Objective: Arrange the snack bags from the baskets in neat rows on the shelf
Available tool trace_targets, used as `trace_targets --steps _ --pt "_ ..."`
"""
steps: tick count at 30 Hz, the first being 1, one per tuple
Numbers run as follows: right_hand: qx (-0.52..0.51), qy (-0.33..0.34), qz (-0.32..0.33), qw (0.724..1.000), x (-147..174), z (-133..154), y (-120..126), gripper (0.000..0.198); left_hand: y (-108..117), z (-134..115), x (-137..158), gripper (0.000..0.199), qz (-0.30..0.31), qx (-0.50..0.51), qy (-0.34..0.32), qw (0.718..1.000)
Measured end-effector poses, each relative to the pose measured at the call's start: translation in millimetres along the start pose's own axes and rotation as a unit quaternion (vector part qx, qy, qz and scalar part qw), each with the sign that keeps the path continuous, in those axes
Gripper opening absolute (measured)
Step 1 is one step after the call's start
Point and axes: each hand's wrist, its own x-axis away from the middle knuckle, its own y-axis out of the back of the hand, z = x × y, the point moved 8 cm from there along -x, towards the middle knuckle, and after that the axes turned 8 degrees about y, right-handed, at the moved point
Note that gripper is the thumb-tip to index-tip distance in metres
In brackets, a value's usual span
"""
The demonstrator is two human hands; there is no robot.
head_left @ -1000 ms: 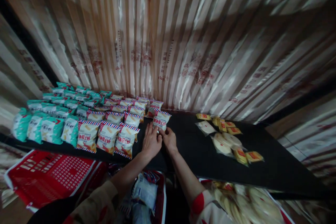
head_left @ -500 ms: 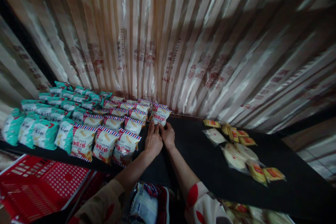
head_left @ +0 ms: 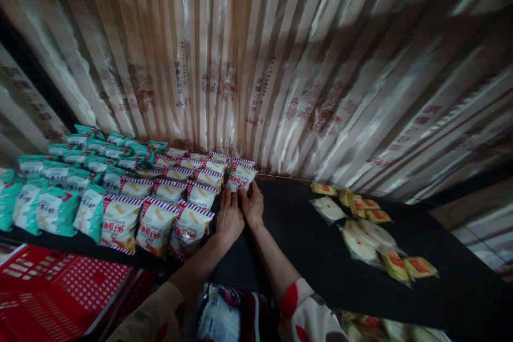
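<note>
Both my hands are on one white snack bag (head_left: pixel 242 173) with a red-and-blue striped top edge, which stands at the right end of the back rows. My left hand (head_left: pixel 230 218) presses its fingers against the lower left of the bag. On the bag's lower right side, my right hand (head_left: pixel 253 207) grips with the thumb in front and the fingers curled round the edge. Rows of the same striped-edge bags (head_left: pixel 156 227) stand to the left of my hands. Beyond them are rows of teal snack bags (head_left: pixel 58 208).
A black shelf (head_left: pixel 296 246) carries everything. To the right lie yellow packets (head_left: pixel 420 267) and round pale flat items in clear wrap (head_left: pixel 356 243). Below the front edge are a red basket (head_left: pixel 56 291) and more packages (head_left: pixel 220 315). Printed wrinkled sheeting (head_left: pixel 256 64) hangs behind.
My hands and the bag have shifted slightly left, and the bag stays between them. The view has turned a little, so the left rows appear farther left and lower.
</note>
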Motion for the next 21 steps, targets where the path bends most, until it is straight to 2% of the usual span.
trace_targets --steps 8,16,21 --pt "0.006 0.015 0.035 0.999 -4 -2 -8 0.038 0 -1 2 0.054 0.007 -0.014 -0.002 1.000" --pt "-0.016 -0.020 0.026 0.999 9 -4 2 0.056 2 -4 7 0.059 0.024 -0.002 0.008 1.000" --pt "0.008 -0.041 0.014 0.999 31 1 14 0.058 6 -6 23 0.051 0.042 0.025 0.012 0.999"
